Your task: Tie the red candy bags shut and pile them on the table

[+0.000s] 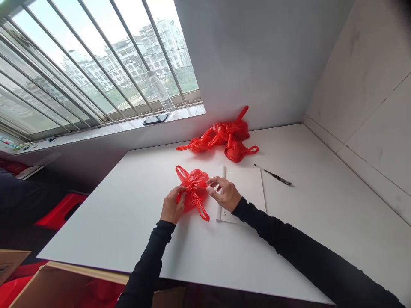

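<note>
A red plastic bag (198, 182) lies on the white table, knotted in the middle with its two handle loops sticking out. My left hand (173, 204) pinches it near the knot from the left side. To the right of the bag is my right hand (226, 193), thumb and fingers apart with nothing between them, its fingertips close to the plastic. What the bag contains is hidden. Partly under my right hand and forearm is an open notepad (245, 184) with its cover folded back. A black pen (273, 174) rests to the right of the pad.
Several more tied red bags (236, 149) sit against the wall at the back of the table (122, 205). A phone (155, 119) and a clear bottle (164, 95) are on the sill by the barred window. Below the front edge stands a cardboard box (48, 284) with red material inside.
</note>
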Tool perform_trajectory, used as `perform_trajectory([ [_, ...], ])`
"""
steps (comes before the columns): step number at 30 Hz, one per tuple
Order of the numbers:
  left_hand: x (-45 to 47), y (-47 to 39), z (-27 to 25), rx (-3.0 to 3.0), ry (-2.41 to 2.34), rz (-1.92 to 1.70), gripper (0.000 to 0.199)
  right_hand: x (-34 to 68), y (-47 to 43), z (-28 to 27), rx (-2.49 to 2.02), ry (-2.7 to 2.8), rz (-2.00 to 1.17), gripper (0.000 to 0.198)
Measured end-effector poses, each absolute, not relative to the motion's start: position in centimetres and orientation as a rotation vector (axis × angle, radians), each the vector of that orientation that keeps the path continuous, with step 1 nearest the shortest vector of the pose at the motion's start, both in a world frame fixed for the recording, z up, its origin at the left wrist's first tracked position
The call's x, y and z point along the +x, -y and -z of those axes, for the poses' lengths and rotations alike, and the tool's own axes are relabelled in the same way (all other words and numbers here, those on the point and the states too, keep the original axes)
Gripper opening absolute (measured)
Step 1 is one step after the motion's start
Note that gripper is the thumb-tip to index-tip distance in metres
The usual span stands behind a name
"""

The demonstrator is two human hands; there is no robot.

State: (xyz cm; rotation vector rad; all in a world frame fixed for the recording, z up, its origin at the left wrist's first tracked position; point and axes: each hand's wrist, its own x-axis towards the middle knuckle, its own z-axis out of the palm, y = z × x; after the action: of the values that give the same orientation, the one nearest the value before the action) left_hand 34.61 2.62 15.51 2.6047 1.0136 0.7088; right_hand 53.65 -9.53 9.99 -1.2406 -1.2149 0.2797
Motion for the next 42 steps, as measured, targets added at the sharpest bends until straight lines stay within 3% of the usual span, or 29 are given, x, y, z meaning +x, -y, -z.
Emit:
perform_trajectory([
  [7, 32.1, 4.4, -18.0, 2.558, -0.786, -0.654, 0.021, 52.9, 10.8, -11.9, -1.273, 1.519, -0.228, 0.046],
  [12, 30.0, 5.0, -17.7, 2.464, -0.952, -0.756, 0.017, 53.1, 11.0, -12.4, -1.363, 1.752, -0.374, 0.008],
  [18, 27.0, 3.4, -16.9, 2.179, -1.275, -1.006, 0.033, 55.9, 12.1, -13.7, -1.509, 1.751, -0.516, 0.006],
  [22, 28.2, 5.6, -17.4, 2.344, -1.176, -0.87, 0.051, 55.3, 12.9, -14.0, -1.52, 1.844, -0.597, 0.045],
  [26, 29.4, 5.9, -17.7, 2.467, -1.27, -0.952, 0.025, 54.1, 12.9, -13.9, -1.586, 1.817, -0.576, 0.062],
  [28, 29.1, 5.1, -17.8, 2.39, -1.361, -1.079, 0.026, 54.0, 12.9, -13.8, -1.746, 1.782, -0.557, 0.069],
  [33, 28.3, 4.1, -18.5, 2.269, -1.537, -1.259, 0.031, 54.9, 13.0, -13.5, -1.983, 1.863, -0.569, 0.051],
  [37, 28.5, 4.8, -19.2, 2.139, -1.387, -1.243, 0.03, 57.0, 13.3, -14.0, -2.043, 1.887, -0.567, 0.028],
  [42, 29.6, 6.5, -19.2, 2.109, -1.158, -1.206, 0.025, 58.2, 14.2, -15.9, -2.091, 1.767, -0.431, 0.033],
])
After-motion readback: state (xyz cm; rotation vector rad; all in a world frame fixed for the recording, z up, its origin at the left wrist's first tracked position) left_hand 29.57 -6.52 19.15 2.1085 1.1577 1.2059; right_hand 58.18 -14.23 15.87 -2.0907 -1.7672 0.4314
